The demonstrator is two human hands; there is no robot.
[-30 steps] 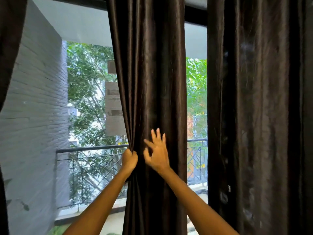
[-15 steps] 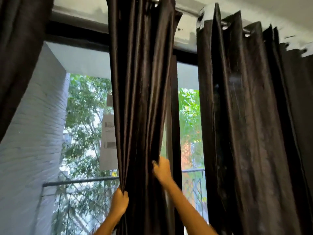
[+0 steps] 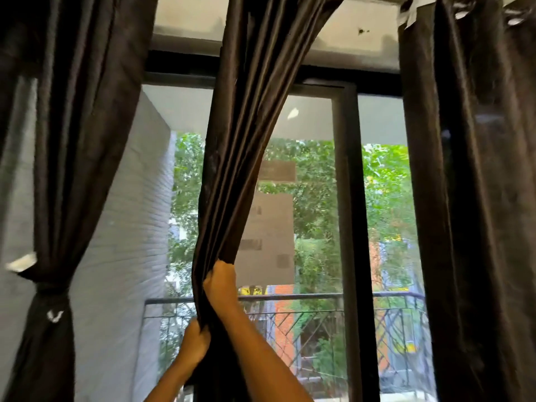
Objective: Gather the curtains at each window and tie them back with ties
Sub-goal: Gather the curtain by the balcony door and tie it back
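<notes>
Your left hand and right hand both grip the middle curtain, bunched. Fabric appears soft, slippery, heavy; hold just above your right hand.

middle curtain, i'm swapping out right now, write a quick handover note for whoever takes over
Left hand: grips the middle curtain low on the bunch.
Right hand: grips the same bunch just above the left hand.
Middle curtain: gathered into a narrow bundle, no tie on it.
Left curtain: already cinched with a tie.
Right curtain: hangs loose, untied.
No spare tie is in view.
Left to do: tie the middle bundle, then gather and tie the right curtain.
</notes>
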